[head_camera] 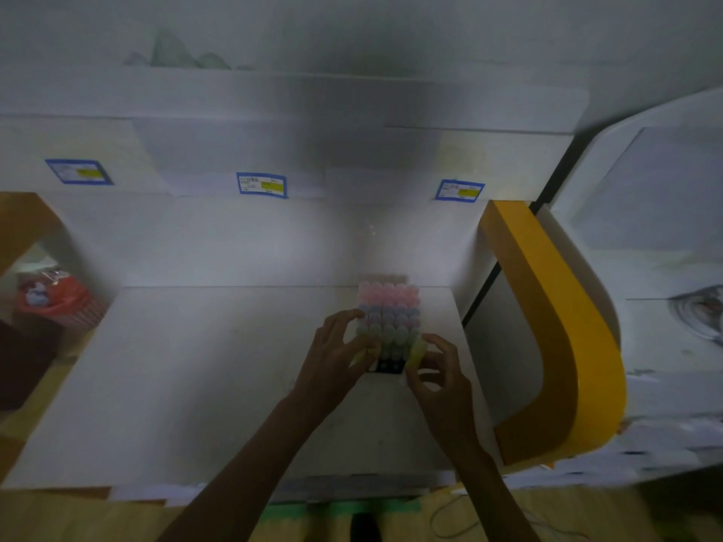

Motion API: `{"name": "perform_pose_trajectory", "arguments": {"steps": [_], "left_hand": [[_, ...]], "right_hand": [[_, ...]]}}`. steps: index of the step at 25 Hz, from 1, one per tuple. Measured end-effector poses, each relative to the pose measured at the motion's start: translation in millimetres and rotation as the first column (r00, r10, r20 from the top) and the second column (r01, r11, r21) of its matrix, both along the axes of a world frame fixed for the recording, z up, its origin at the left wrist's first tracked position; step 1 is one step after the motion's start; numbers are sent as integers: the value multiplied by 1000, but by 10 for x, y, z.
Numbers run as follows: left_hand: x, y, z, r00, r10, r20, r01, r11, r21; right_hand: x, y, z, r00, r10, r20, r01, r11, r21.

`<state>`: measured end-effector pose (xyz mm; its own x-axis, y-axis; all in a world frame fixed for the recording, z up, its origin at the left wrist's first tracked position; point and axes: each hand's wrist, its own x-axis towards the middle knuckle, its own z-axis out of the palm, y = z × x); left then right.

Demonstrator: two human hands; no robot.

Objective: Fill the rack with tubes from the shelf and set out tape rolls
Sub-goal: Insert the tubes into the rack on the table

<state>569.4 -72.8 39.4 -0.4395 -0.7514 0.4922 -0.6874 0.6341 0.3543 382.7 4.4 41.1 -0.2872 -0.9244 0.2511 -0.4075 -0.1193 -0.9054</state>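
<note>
While both hands work at the near edge of the rack [385,367], most holes are already filled: rows of capped tubes [388,307] run pink at the back, then bluish, then green toward the person. Rack sits on the white table [195,365], right of centre, close to the back wall so it leaves the front clear. Right hand [438,379] has its grip clamped on a yellow-green tube [416,350], tilted, just at the rack's near right corner; likely angled to line its tip with one of the dark empty holes in the front row. Left hand [336,357] is at the rack's near left corner, fingers curled; seems closed on something pale, maybe another tube, or just steadying the rack, cannot tell, too blurry. Judgement: fill step nearly done, only the front row open. Shelf ledge [274,150] above carries three blue-edged labels [262,185]; no loose tubes visible on it. No tape rolls seen, so that part not started. Red basket [58,299] sits off to the left, beyond the table. Risk: a tilted tube knocking its neighbours.
</note>
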Motion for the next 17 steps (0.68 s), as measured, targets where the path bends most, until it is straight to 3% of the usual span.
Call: {"name": "perform_pose_trajectory", "arguments": {"steps": [4,9,17], "left_hand": [[1,68,-3,1000,11,11,-11,1000,20],[128,187,127,988,-28,153,26,1000,17],[403,408,122,972,33,233,-51,996,70]], "right_hand": [[31,-19,-29,1000,22,-5,-22,1000,0],[113,-48,-78,1000,14,-3,-14,998,69],[294,-96,-115,997,11,-73,-5,997,75]]}}
